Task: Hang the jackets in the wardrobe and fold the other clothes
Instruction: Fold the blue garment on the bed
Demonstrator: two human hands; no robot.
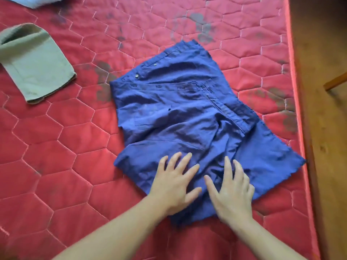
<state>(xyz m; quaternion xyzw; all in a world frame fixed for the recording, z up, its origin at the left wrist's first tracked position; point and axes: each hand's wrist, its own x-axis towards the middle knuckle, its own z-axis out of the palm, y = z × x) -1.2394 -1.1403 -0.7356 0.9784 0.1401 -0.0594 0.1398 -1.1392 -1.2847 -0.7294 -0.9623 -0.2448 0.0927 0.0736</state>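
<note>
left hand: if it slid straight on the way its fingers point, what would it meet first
More of the blue garment that the left hand already presses flat; its patch pocket looks roughly in line.

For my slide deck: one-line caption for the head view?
Both hands, left hand and right hand, press flat on blue shorts on a red mattress.

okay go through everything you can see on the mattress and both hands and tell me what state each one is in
blue shorts: spread out on the mattress, wrinkled, not yet folded.
left hand: open, fingers spread, pressing flat on the shorts.
right hand: open, fingers spread, pressing flat on the shorts.
olive garment: folded, lying apart from the shorts.
pale blue cloth: mostly out of frame, state unclear.
red mattress: quilted, with dark stains.
</note>
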